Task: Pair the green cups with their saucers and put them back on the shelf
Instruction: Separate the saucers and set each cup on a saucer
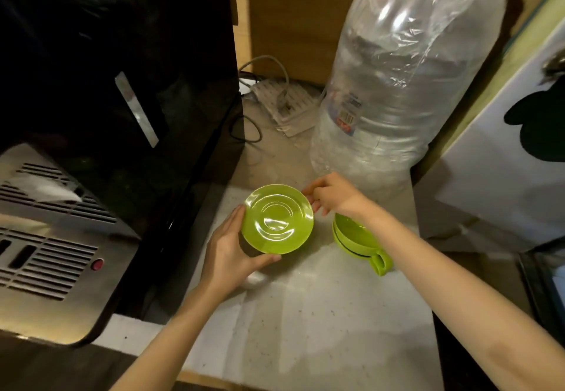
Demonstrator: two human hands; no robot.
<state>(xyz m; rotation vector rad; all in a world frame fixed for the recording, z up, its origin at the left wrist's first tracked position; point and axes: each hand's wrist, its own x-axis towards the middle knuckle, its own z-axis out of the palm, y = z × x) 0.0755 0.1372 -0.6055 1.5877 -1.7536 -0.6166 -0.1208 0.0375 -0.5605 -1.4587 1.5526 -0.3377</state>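
Green saucer (277,218) is off the counter (305,314), face up, held between both my hands. My left hand (230,250) cups its near-left rim: thumb under the near edge, fingers curled along the left side. My right hand (331,193) pinches the far-right rim with its fingertips; my wrist crosses over the cups.

Green cups (356,239): 2 nested, upright on the counter just right of the saucer, handle (379,263) pointing toward me. Far part of their rim is hidden by my right forearm.

Left of the saucer: black appliance (122,84) with a metal vent grille (46,237) and a red button (97,264). Beyond the saucer: big plastic-wrapped water bottle (397,84) standing on the counter, near my right hand. White power strip (287,106) with cables sits further back, between the appliance and the bottle.
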